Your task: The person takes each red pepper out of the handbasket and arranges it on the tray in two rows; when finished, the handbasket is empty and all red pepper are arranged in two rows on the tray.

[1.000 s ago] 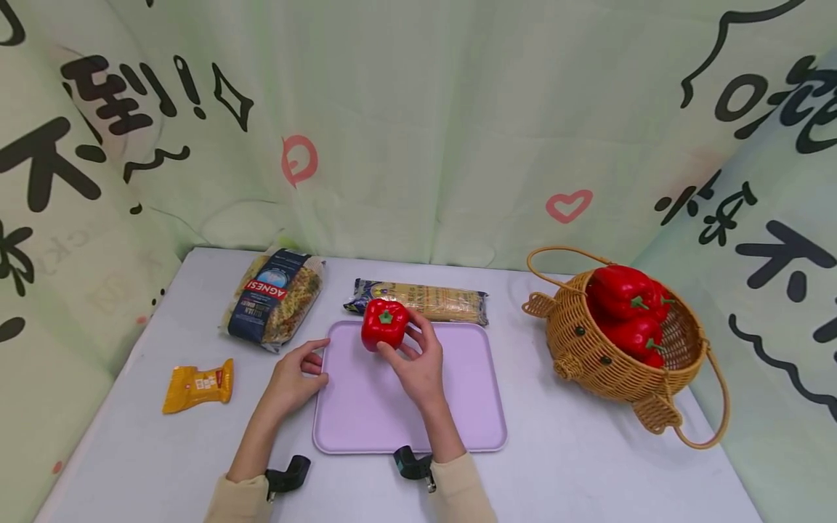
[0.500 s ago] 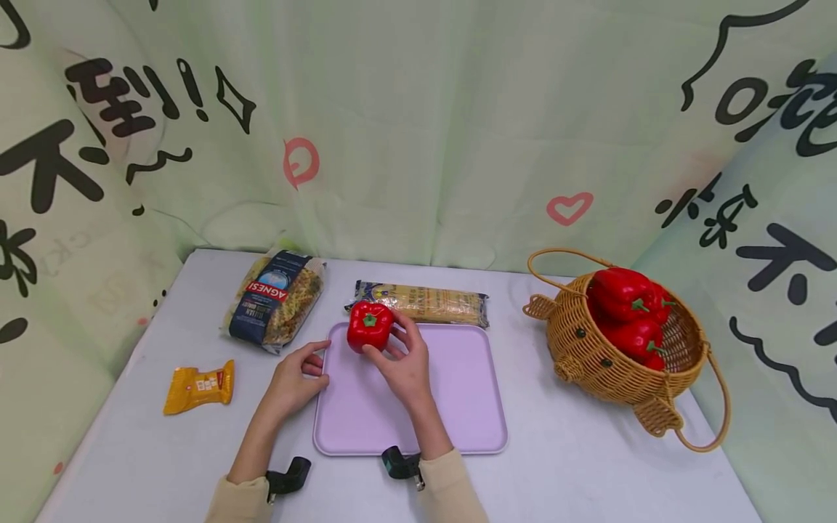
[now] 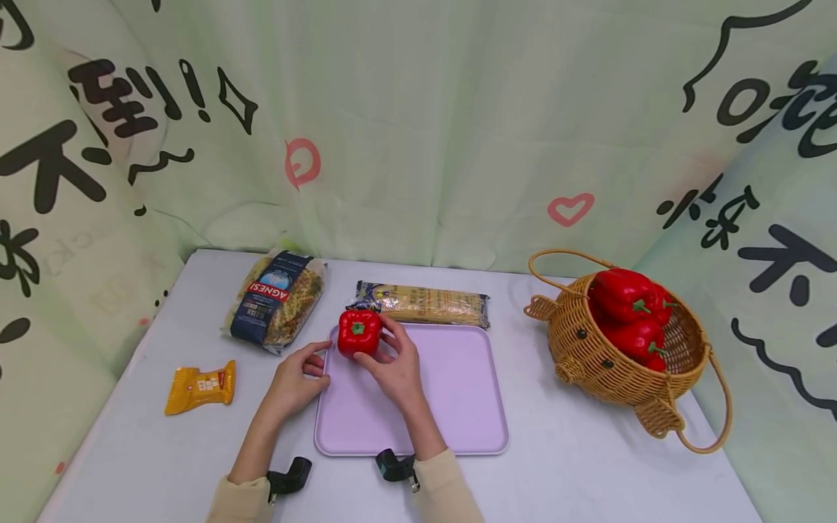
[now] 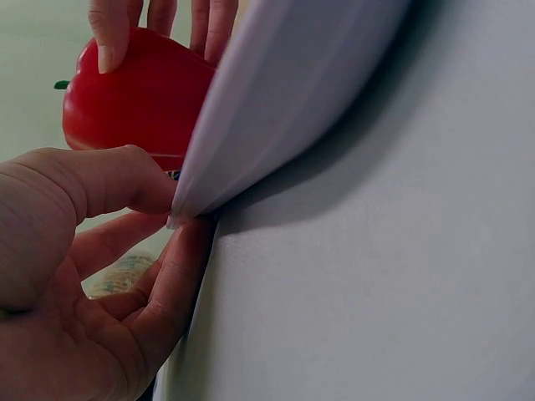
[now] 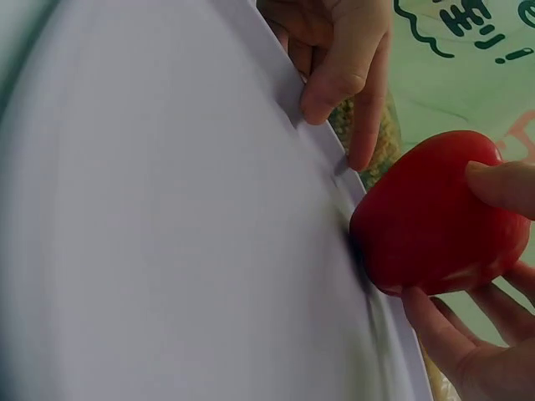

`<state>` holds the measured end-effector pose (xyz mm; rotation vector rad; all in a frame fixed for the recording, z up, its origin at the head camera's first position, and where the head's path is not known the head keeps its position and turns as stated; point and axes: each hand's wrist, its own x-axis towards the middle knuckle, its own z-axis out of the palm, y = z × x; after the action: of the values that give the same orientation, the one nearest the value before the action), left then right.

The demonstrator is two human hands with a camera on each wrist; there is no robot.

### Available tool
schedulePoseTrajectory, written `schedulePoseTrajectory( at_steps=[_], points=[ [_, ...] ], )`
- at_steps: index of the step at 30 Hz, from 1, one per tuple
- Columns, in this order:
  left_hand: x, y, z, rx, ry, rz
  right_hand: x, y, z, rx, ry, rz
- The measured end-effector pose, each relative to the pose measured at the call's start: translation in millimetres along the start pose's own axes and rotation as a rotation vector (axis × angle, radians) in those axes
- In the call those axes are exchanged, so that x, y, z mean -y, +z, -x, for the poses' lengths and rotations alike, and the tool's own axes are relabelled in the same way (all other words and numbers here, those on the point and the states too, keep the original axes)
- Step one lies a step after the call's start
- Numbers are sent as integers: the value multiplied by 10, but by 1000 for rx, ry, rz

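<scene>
In the head view, a red bell pepper with a green stem is held over the far left corner of a lilac tray. My right hand grips it between thumb and fingers. The right wrist view shows the bell pepper close against the tray's rim; whether it rests there I cannot tell. My left hand is at the tray's left edge. In the left wrist view, the left hand pinches the tray's rim, thumb on one side and fingers on the other.
A wicker basket with several red bell peppers stands at the right. Behind the tray lies a long pack of noodles. A bag of pasta and a small orange packet lie to the left. A printed curtain surrounds the table.
My right hand has carried the bell pepper leftward and slightly nearer, toward the tray's left edge. The left hand has kept its place at the rim.
</scene>
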<state>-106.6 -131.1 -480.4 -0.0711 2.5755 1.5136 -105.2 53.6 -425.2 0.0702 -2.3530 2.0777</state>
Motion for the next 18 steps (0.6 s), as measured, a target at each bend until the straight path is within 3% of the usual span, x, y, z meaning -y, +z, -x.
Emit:
schedulePoseTrajectory(
  at_steps=[12, 18],
  points=[
    [3, -3, -8, -4, 12, 3, -30, 26, -15, 1, -3, -39],
    [8, 2, -4, -5, 16, 4, -350, 55, -127, -17, -6, -18]
  ],
)
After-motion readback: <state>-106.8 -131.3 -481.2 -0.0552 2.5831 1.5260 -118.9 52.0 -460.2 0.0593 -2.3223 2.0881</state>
